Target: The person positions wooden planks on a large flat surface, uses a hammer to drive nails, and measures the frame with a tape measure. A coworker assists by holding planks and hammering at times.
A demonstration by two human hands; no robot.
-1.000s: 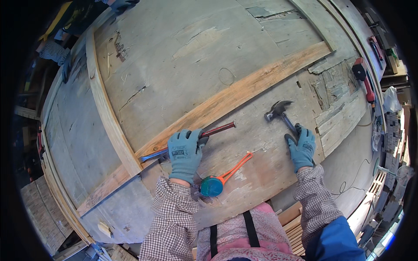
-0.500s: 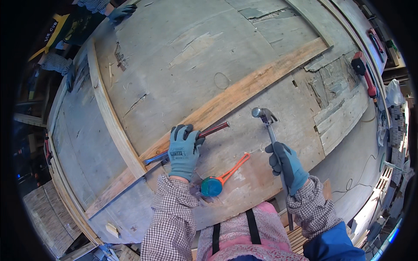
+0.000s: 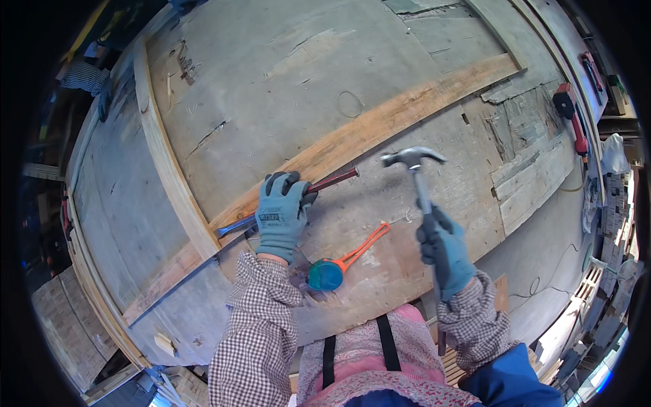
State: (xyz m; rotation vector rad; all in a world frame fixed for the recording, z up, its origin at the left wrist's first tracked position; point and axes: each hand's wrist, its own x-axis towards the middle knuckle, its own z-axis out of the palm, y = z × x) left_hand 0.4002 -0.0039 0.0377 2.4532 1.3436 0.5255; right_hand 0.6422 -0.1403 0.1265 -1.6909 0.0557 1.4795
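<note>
In a blue-grey work glove, my left hand (image 3: pixel 279 210) is closed round a chisel (image 3: pixel 333 180) with a dark red shaft. Its blue blade lies along a long wooden board (image 3: pixel 380 129), the tip at the joint with a crossing wood strip (image 3: pixel 165 152). Also gloved, my right hand (image 3: pixel 444 251) grips a claw hammer (image 3: pixel 413 159) by its handle. The hammer's metal head is raised to the right of the chisel's struck end, apart from it. Below the chisel lies a teal tape measure (image 3: pixel 325 275) with an orange strap (image 3: pixel 366 244).
The worn plywood panel (image 3: pixel 258 95) has splintered patches at right. A red-and-black power tool (image 3: pixel 571 117) lies at the right edge. Another person's gloved hand (image 3: pixel 104 98) rests on the panel's far left edge. A small wood scrap (image 3: pixel 164 343) lies near left.
The hammer has risen slightly, and its head has turned so that face and claw show side-on. My left hand still holds the chisel at the joint. A co-worker's upper hand has mostly left view.
</note>
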